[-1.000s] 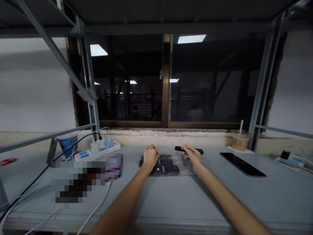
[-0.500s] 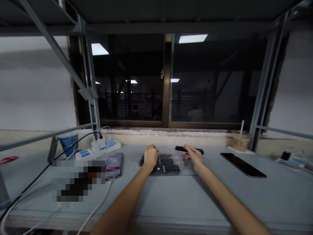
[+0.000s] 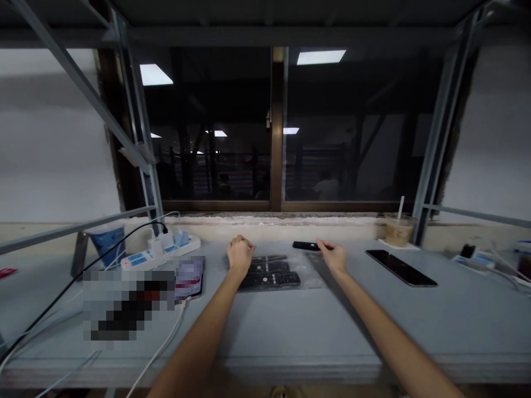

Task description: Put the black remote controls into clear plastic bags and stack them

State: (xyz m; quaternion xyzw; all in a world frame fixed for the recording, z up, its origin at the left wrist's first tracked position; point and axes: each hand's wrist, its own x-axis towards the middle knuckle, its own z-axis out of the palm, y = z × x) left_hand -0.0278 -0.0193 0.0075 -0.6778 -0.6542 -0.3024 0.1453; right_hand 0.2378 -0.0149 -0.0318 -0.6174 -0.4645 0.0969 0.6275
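Across the smooth grey-blue counter (image 3: 290,326), near its far edge, lies a slim black remote (image 3: 305,245), long and straight-sided. My right grip (image 3: 334,256) is at its right end, fingers bent and narrow; I cannot tell whether they pinch it or only touch it. Nearer me and to the left, dark, button-studded remotes (image 3: 276,279) lie one behind another in a clear, wrinkled plastic bag (image 3: 310,276). My left grip (image 3: 240,254) is curled at the bag's left end; whether it holds anything is hidden. Off right sits a flat, glossy phone (image 3: 400,268).
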